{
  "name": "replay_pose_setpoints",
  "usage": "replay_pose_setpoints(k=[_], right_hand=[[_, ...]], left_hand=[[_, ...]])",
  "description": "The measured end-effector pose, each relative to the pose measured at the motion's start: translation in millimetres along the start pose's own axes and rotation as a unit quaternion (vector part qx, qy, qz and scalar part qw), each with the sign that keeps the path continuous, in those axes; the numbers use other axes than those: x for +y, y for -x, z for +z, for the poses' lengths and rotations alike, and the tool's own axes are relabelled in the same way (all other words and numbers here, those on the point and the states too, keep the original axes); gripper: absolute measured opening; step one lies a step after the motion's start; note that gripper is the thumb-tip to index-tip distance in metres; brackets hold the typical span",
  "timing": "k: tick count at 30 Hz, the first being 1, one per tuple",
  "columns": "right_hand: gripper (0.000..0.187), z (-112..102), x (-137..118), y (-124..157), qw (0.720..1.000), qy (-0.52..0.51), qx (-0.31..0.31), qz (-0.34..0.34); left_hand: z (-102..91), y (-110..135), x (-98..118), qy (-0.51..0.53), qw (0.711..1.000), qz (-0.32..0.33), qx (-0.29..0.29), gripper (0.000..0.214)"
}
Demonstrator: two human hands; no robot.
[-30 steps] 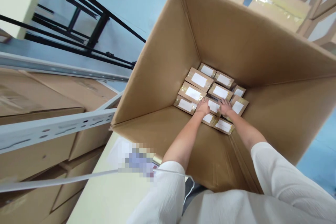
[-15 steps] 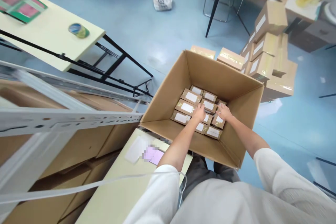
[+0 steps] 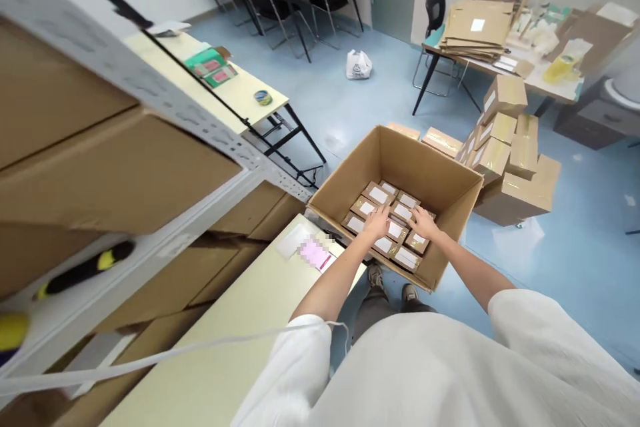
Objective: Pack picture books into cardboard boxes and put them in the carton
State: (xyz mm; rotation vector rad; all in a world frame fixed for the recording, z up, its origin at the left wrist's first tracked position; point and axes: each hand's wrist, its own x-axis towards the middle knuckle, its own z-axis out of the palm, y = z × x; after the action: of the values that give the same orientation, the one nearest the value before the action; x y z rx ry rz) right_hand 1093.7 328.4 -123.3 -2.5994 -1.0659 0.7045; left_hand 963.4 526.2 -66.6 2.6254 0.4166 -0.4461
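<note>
A large open carton [image 3: 345,177] stands before me, its floor lined with several small brown boxes bearing white labels and clear tape. Both of my hands reach down inside it. My left hand [image 3: 377,221] rests on the small boxes left of a labelled box [image 3: 402,212] in the middle, fingers stretched forward. On that box's right side, my right hand [image 3: 423,221] touches the boxes with fingers extended and apart. The middle box lies between the two hands. Parts of the boxes beneath my palms are hidden.
Taped boxes [image 3: 500,127] are stacked on the floor beyond the carton at right. A metal shelf [image 3: 200,127] with cartons runs along the left. A cream table [image 3: 240,320] adjoins the carton, with a pink card [image 3: 315,252] on it. A white bag [image 3: 359,65] lies farther off.
My view has tilted up, bringing more of the room into sight. My hands stay in the carton around the middle box, with fingers now straighter.
</note>
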Motion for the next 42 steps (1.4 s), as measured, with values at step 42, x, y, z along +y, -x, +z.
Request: replay_pose_setpoints(k=[42], right_hand=[[0.048, 243.2, -464.6, 354.6, 0.712, -0.005, -0.282, -0.644]], left_hand=[[221.1, 711.6, -13.2, 0.148, 0.728, -0.534, 0.404, 0.061]])
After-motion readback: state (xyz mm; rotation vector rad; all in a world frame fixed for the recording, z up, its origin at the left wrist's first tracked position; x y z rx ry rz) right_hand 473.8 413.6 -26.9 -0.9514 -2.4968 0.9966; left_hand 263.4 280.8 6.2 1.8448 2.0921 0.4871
